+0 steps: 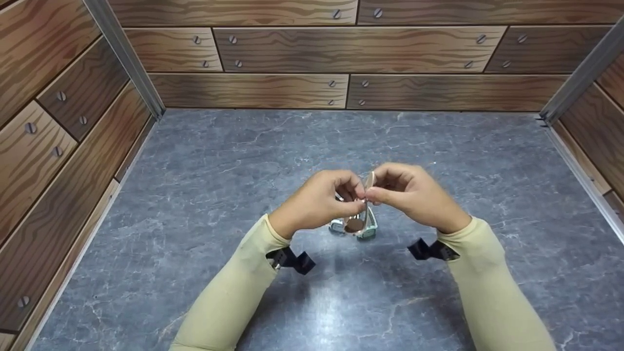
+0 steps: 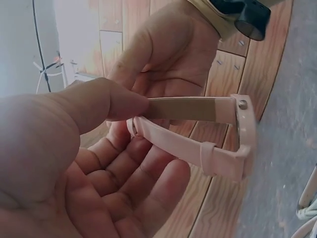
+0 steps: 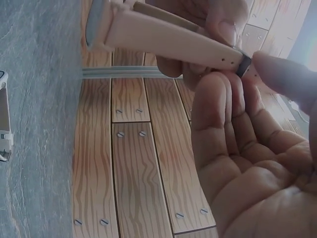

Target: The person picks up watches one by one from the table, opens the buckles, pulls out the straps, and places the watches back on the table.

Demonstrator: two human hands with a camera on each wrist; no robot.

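A pale pink wristwatch [image 2: 190, 146] hangs between the two hands, its strap closed into a loop and its case at the lower end. The left hand [image 1: 325, 197] pinches the strap near the buckle between thumb and fingers. From the other side, the right hand [image 1: 414, 195] pinches the strap's end, with thumb and fingertips beside the dark buckle [image 3: 244, 65]. Small holes show in the strap in the right wrist view. Whether the buckle pin sits in a hole is hidden by the fingers.
On the grey marbled table [image 1: 219, 161], below the hands, lie a light-coloured watch [image 1: 336, 225] and a mint-green watch [image 1: 368, 231], partly covered by the held one. Wood-patterned walls [image 1: 351, 48] stand behind and at both sides. A dark wrist-camera mount [image 1: 292, 260] projects from the left sleeve.
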